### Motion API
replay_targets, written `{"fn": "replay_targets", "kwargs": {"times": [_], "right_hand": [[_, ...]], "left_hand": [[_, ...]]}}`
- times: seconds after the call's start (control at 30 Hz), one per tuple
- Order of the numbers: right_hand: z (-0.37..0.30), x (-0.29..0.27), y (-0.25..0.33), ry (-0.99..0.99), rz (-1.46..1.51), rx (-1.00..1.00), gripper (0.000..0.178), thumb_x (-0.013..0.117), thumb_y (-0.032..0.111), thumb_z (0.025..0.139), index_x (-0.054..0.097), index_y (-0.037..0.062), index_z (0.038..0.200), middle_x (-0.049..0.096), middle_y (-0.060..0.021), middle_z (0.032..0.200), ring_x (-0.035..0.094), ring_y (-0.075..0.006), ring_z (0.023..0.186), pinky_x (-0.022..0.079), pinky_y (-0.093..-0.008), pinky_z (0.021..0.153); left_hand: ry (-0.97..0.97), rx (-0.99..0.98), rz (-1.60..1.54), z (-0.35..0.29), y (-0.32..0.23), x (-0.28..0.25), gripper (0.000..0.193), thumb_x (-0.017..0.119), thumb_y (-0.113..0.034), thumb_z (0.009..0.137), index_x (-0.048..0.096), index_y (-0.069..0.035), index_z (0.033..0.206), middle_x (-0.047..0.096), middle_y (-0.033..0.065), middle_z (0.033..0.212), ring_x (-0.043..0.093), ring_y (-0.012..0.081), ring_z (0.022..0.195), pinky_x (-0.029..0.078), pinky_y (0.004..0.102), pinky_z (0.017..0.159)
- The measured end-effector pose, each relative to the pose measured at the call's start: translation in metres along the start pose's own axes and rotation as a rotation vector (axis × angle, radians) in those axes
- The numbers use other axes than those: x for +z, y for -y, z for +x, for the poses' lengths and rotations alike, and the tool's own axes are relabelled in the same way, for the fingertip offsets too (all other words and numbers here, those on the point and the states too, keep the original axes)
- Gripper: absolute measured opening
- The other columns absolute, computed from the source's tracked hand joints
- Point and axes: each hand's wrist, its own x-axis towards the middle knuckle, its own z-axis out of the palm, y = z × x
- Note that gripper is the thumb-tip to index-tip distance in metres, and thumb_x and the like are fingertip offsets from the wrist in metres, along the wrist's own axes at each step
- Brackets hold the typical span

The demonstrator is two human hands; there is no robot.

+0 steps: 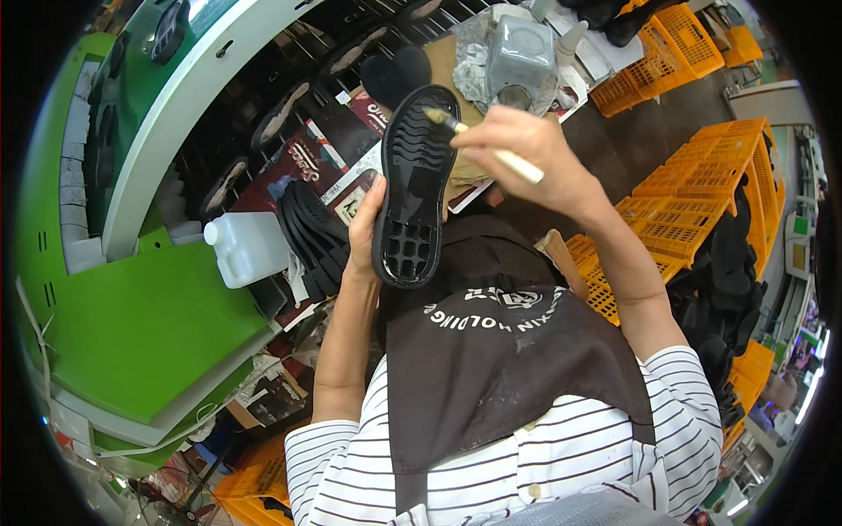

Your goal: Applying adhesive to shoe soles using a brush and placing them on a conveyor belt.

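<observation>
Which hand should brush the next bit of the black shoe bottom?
Probably the right hand: it already grips the brush, whose bristles touch the toe end of the black sole. The left hand is busy gripping the sole's edge, holding it up.

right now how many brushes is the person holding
1. The right hand holds a pale-handled brush, bristles on the black shoe sole held up by the left hand. Others may be hidden.

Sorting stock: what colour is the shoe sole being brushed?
Glossy black shoe sole, clearest in the head view.
</observation>
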Motion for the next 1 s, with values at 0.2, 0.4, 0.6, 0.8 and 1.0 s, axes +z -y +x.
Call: {"fn": "replay_targets", "kwargs": {"times": [0.2,0.4,0.6,0.8,1.0], "right_hand": [[-0.010,0.015,0.031,0.371,0.206,-0.264,0.019,0.063,0.005,0.077,0.064,0.0100,0.095,0.053,-0.0067,0.084,0.055,-0.0236,0.076,0.045,-0.0331,0.065],[0.000,0.002,-0.017,0.178,0.055,-0.136,0.020,0.066,0.004,0.076,0.067,0.0090,0.096,0.054,-0.0067,0.078,0.056,-0.0244,0.075,0.046,-0.0331,0.066],[-0.002,0.011,-0.021,-0.056,-0.101,0.050,0.012,0.067,0.011,0.080,0.066,0.0063,0.091,0.056,-0.0101,0.076,0.058,-0.0282,0.072,0.047,-0.0362,0.064],[0.001,0.009,0.022,0.279,0.341,0.071,0.012,0.066,0.011,0.081,0.068,0.0042,0.090,0.063,-0.0106,0.078,0.062,-0.0266,0.073,0.048,-0.0336,0.065],[-0.002,0.020,0.017,0.074,0.200,0.000,0.010,0.067,0.008,0.080,0.066,0.0050,0.089,0.059,-0.0098,0.075,0.059,-0.0267,0.070,0.048,-0.0345,0.061]], "left_hand": [[-0.051,-0.053,-0.159,0.001,-0.006,-0.013,0.046,0.030,-0.034,0.099,0.055,0.002,0.112,0.064,0.0166,0.099,0.065,0.0240,0.087,0.053,0.0354,0.080],[-0.200,-0.117,-0.011,-0.002,-0.002,0.005,0.063,0.029,-0.051,0.094,0.051,0.005,0.111,0.056,0.0215,0.078,0.056,0.0192,0.050,0.049,0.0250,0.043],[-0.126,-0.122,0.046,-0.002,0.002,-0.003,0.060,0.025,-0.047,0.097,0.050,0.005,0.114,0.058,0.0177,0.081,0.058,0.0171,0.063,0.050,0.0251,0.055],[-0.233,-0.019,0.011,-0.002,0.004,-0.016,0.052,0.025,-0.038,0.100,0.055,0.002,0.113,0.065,0.0138,0.093,0.064,0.0182,0.081,0.052,0.0290,0.074],[-0.200,0.009,-0.015,0.001,0.012,-0.027,0.051,0.025,-0.039,0.100,0.055,0.001,0.113,0.064,0.0141,0.097,0.064,0.0201,0.085,0.052,0.0318,0.079]]}}
